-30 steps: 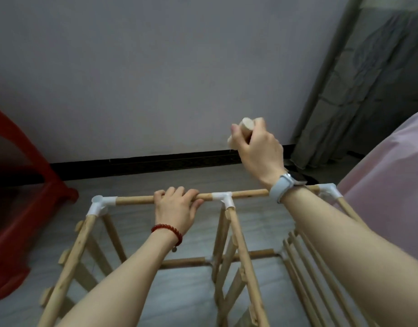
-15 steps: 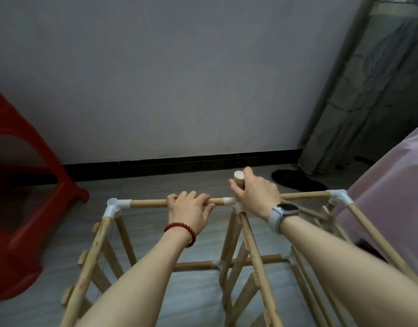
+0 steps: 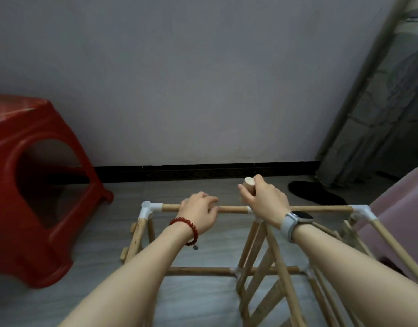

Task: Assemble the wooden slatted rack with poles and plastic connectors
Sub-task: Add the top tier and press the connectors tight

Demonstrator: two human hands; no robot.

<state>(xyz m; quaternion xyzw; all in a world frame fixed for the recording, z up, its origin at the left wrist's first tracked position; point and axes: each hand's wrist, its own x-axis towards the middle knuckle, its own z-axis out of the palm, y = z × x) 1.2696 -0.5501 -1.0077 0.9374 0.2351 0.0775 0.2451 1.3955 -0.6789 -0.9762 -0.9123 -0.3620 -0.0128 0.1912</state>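
Observation:
The wooden rack stands on the floor, its top pole (image 3: 231,210) running left to right between white plastic connectors, one at the left corner (image 3: 149,208) and one at the right corner (image 3: 362,211). My left hand (image 3: 198,214) grips the top pole left of the middle. My right hand (image 3: 264,202) holds a short thick wooden peg (image 3: 248,182) upright, right over the middle connector, which the hand mostly hides. Slatted panels (image 3: 262,274) slope down under the middle joint, and a lower pole (image 3: 203,271) runs across.
A red plastic stool (image 3: 38,185) stands at the left by the wall. A dark slipper (image 3: 314,193) lies on the floor behind the rack. Pink fabric (image 3: 403,220) is at the right edge, with a curtain (image 3: 380,114) above it.
My right hand came down from above the rack with the peg and now sits on the middle joint. The view tilted, so the rack appears lower. My left hand stayed on the pole.

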